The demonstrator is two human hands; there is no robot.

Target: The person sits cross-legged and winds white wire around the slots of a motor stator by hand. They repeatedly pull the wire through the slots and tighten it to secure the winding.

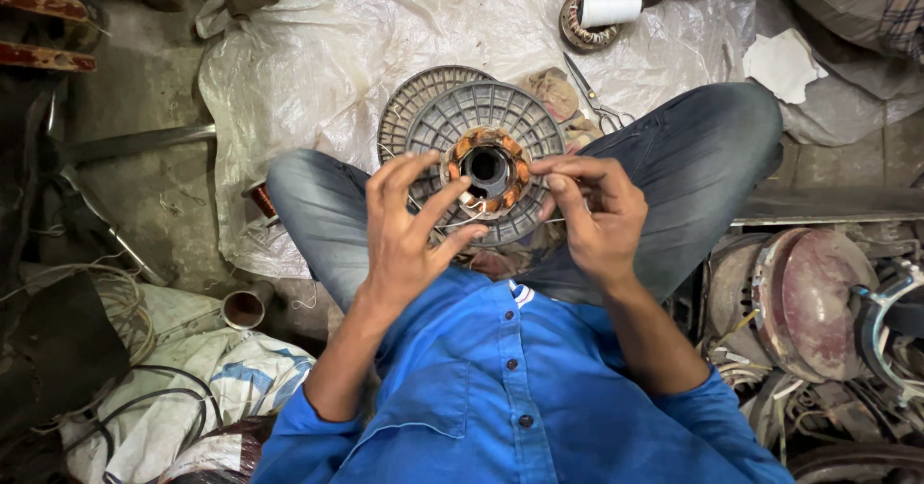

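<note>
A round stator [487, 168] with orange-brown copper windings sits in a grey ribbed disc [520, 123] between my crossed legs. My left hand [409, 229] is in front of the stator's left side, fingers spread, thumb and forefinger pinching a thin white thread. My right hand [595, 210] is at the stator's right side, fingertips pinched on the same thread by the winding. The thread [452, 222] runs between the two hands below the stator.
A second grey disc [409, 109] lies behind the first. Scissors [595, 99], a white thread spool on a wound coil [599, 11] and a paper scrap [782, 61] lie on the plastic sheet [318, 51]. Motor parts [818, 301] are piled on the right, wires and cloth on the left.
</note>
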